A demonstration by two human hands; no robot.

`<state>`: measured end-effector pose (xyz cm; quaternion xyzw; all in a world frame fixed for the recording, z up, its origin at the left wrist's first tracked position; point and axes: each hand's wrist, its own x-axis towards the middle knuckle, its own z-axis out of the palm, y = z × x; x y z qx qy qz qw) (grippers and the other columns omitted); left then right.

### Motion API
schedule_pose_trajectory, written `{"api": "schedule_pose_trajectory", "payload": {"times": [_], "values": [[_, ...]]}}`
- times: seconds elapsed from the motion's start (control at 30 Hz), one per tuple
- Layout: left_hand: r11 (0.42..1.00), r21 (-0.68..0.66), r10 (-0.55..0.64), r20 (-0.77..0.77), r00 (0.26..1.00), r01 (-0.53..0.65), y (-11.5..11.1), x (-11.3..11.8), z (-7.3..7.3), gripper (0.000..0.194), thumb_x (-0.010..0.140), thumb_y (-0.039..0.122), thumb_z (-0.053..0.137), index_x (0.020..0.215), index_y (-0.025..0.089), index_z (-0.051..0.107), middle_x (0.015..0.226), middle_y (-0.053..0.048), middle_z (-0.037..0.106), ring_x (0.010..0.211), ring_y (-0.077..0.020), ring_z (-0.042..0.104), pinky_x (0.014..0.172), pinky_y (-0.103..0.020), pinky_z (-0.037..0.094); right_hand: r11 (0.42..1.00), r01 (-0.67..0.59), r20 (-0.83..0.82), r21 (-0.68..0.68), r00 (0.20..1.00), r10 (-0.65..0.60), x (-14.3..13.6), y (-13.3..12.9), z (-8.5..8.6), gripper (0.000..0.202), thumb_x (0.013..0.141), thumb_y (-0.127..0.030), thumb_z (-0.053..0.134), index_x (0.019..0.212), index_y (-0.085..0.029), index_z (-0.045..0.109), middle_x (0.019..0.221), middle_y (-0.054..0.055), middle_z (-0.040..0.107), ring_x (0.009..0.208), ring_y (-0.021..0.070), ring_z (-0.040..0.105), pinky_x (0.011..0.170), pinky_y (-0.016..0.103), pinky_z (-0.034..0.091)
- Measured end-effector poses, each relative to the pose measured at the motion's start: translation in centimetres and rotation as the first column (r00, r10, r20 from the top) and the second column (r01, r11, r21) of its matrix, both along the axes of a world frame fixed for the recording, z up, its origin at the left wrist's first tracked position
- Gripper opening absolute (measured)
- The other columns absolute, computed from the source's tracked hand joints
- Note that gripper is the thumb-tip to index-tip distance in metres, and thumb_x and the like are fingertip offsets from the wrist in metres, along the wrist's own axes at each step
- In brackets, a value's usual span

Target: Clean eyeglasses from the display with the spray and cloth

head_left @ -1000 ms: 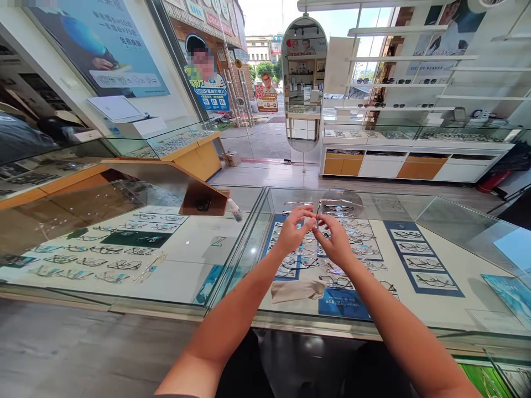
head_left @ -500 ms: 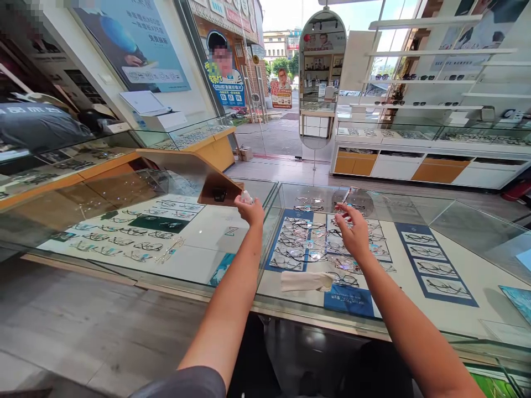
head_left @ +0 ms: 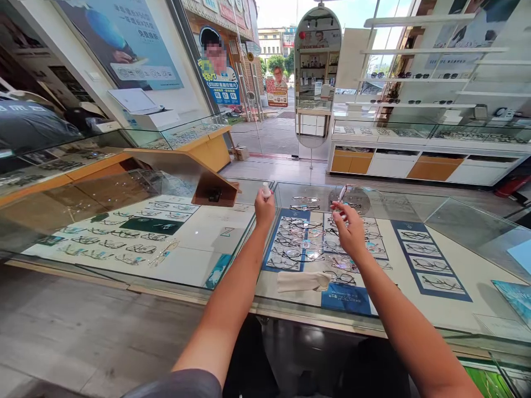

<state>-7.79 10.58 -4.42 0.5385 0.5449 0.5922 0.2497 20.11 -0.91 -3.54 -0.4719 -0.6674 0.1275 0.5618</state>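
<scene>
My left hand (head_left: 264, 209) is closed round a small whitish bottle (head_left: 266, 189), held upright above the glass display case (head_left: 224, 265). To the right, my right hand (head_left: 349, 225) pinches a pair of glasses (head_left: 342, 193) with a thin reddish frame; its far part stands up past my fingertips, and the rest is hard to make out. Under the glass between and below my hands lie rows of eyeglasses (head_left: 292, 256). A folded cream cloth (head_left: 302, 281) rests near the front edge of the case.
A brown wooden stand (head_left: 215, 188) is on the left of the case. Beyond it are an oval mirror (head_left: 318, 77) and white wall shelves (head_left: 418, 103). A person in a grey shirt (head_left: 33, 124) leans at the far left counter.
My left hand has moved right, away from the wooden stand, with the bottle now more upright and visible. My right hand has shifted slightly, its fingers still at the glasses.
</scene>
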Motion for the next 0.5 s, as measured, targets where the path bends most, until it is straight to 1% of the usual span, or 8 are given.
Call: {"api": "schedule_pose_trajectory", "payload": {"times": [0.03, 0.1, 0.17, 0.23, 0.27, 0.33, 0.4, 0.5], "values": [[0.998, -0.011, -0.056, 0.044, 0.997, 0.057, -0.6, 1.0, 0.3, 0.024, 0.099, 0.044, 0.062, 0.096, 0.020, 0.060, 0.077, 0.000, 0.055, 0.065, -0.0138, 0.050, 0.057, -0.027, 0.043, 1.000, -0.019, 0.001, -0.005, 1.000, 0.019, -0.1, -0.1, 0.1, 0.038, 0.108, -0.045, 0.054, 0.135, -0.023, 0.071, 0.129, 0.011, 0.078, 0.106, 0.0285, 0.067, 0.095, 0.046, 0.051], [0.959, -0.012, -0.278, 0.158, 0.947, 0.284, -2.1, 2.9, 1.2, 0.037, 0.093, 0.057, 0.066, 0.087, 0.022, 0.057, 0.073, 0.001, 0.051, 0.063, -0.0136, 0.048, 0.052, -0.025, 0.038, 0.997, -0.069, -0.004, -0.022, 0.998, 0.069, -0.4, -0.3, 0.3, 0.038, 0.109, -0.044, 0.053, 0.136, -0.023, 0.070, 0.129, 0.010, 0.077, 0.106, 0.0282, 0.066, 0.093, 0.045, 0.050], [0.805, 0.007, -0.556, 0.357, 0.751, 0.593, -3.8, 4.3, 2.1, 0.055, 0.088, 0.075, 0.065, 0.080, 0.022, 0.054, 0.070, 0.001, 0.046, 0.061, -0.0135, 0.045, 0.049, -0.023, 0.033, 0.990, -0.134, -0.017, -0.051, 0.991, 0.134, -0.7, -0.7, 0.5, 0.037, 0.109, -0.043, 0.053, 0.135, -0.024, 0.072, 0.127, 0.009, 0.078, 0.106, 0.0280, 0.066, 0.091, 0.044, 0.050], [0.596, 0.043, -0.694, 0.531, 0.487, 0.802, -5.2, 5.2, 3.1, 0.071, 0.084, 0.091, 0.058, 0.073, 0.022, 0.050, 0.064, 0.002, 0.041, 0.057, -0.0133, 0.040, 0.046, -0.022, 0.028, 0.975, -0.202, -0.040, -0.089, 0.979, 0.199, -1.0, -1.0, 0.8, 0.035, 0.108, -0.043, 0.054, 0.132, -0.025, 0.073, 0.124, 0.008, 0.079, 0.106, 0.0278, 0.065, 0.090, 0.043, 0.049], [0.519, 0.050, -0.709, 0.583, 0.397, 0.853, -5.7, 5.4, 3.5, 0.076, 0.083, 0.096, 0.053, 0.069, 0.022, 0.048, 0.061, 0.003, 0.038, 0.055, -0.0132, 0.038, 0.044, -0.022, 0.026, 0.967, -0.232, -0.055, -0.108, 0.972, 0.228, -1.1, -1.2, 0.9, 0.035, 0.108, -0.044, 0.054, 0.132, -0.026, 0.074, 0.123, 0.008, 0.079, 0.108, 0.0280, 0.066, 0.091, 0.043, 0.049], [0.425, 0.056, -0.712, 0.637, 0.296, 0.903, -6.5, 5.6, 4.2, 0.080, 0.083, 0.100, 0.047, 0.064, 0.023, 0.044, 0.056, 0.003, 0.034, 0.051, -0.0130, 0.035, 0.042, -0.022, 0.024, 0.948, -0.284, -0.093, -0.143, 0.958, 0.273, -1.2, -1.4, 1.0, 0.036, 0.108, -0.046, 0.055, 0.132, -0.027, 0.074, 0.123, 0.008, 0.079, 0.114, 0.0288, 0.066, 0.094, 0.043, 0.048], [0.390, 0.065, -0.708, 0.659, 0.254, 0.918, -6.8, 5.5, 4.7, 0.081, 0.084, 0.101, 0.043, 0.061, 0.023, 0.041, 0.054, 0.003, 0.030, 0.049, -0.0129, 0.034, 0.041, -0.023, 0.024, 0.928, -0.332, -0.141, -0.170, 0.940, 0.311, -1.3, -1.5, 1.0, 0.036, 0.108, -0.047, 0.056, 0.132, -0.027, 0.075, 0.124, 0.007, 0.079, 0.119, 0.0294, 0.066, 0.098, 0.044, 0.048], [0.385, 0.071, -0.710, 0.660, 0.247, 0.920, -6.7, 5.4, 4.8, 0.082, 0.084, 0.101, 0.038, 0.057, 0.024, 0.039, 0.051, 0.004, 0.027, 0.048, -0.0129, 0.033, 0.042, -0.025, 0.025, 0.892, -0.405, -0.215, -0.201, 0.907, 0.363, -1.3, -1.5, 0.9, 0.035, 0.107, -0.047, 0.058, 0.129, -0.028, 0.075, 0.123, 0.007, 0.079, 0.119, 0.0291, 0.066, 0.103, 0.045, 0.046]]}}
